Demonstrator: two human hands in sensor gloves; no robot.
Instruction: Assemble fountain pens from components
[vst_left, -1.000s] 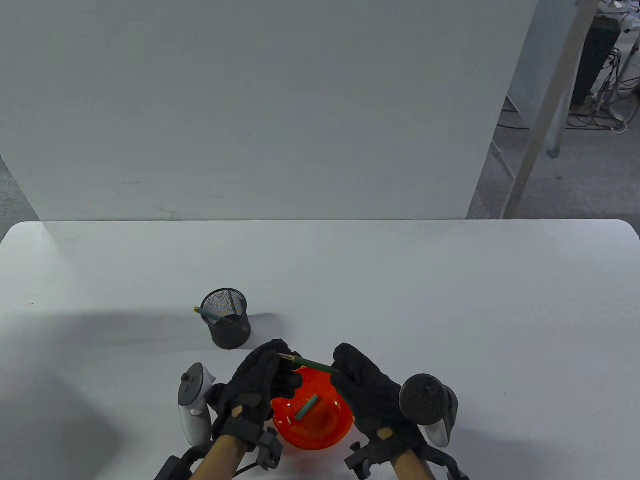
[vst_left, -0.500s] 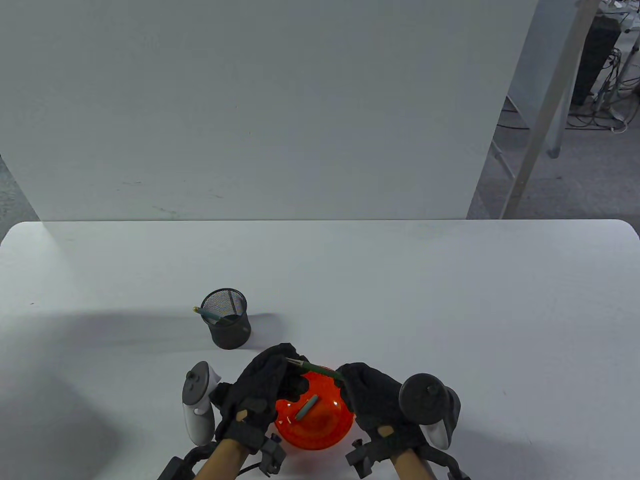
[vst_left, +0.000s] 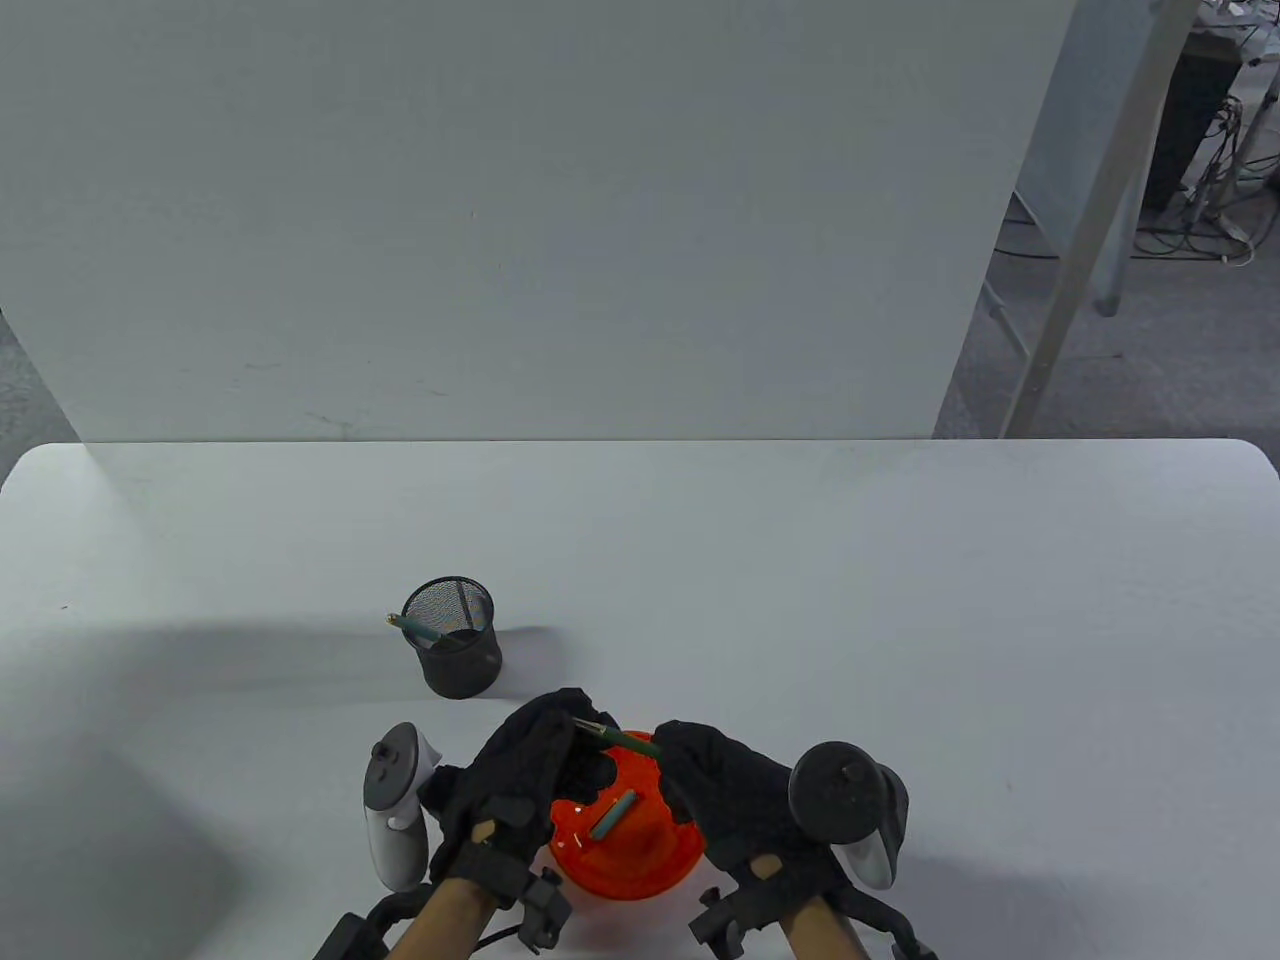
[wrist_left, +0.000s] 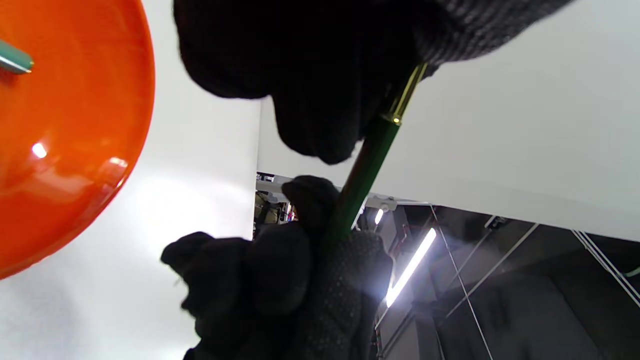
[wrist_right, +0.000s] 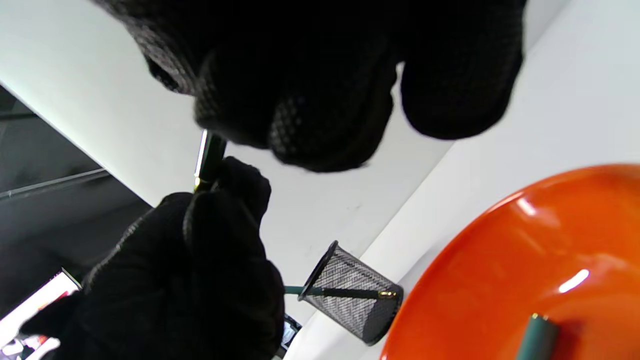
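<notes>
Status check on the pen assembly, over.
Both hands on the green pen: left hand at the gold end, right hand at the other. Held above orange bowl; one teal part inside. Nothing blocking.

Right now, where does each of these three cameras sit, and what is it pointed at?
Table view: above the person, looking down at the table; both hands, left hand and right hand, and the forearms show.
Left wrist view: on the left wrist, tilted upward; gloved fingers grip the green pen.
Right wrist view: on the right wrist, facing the mesh cup.
Shared: all three show the orange bowl.
</notes>
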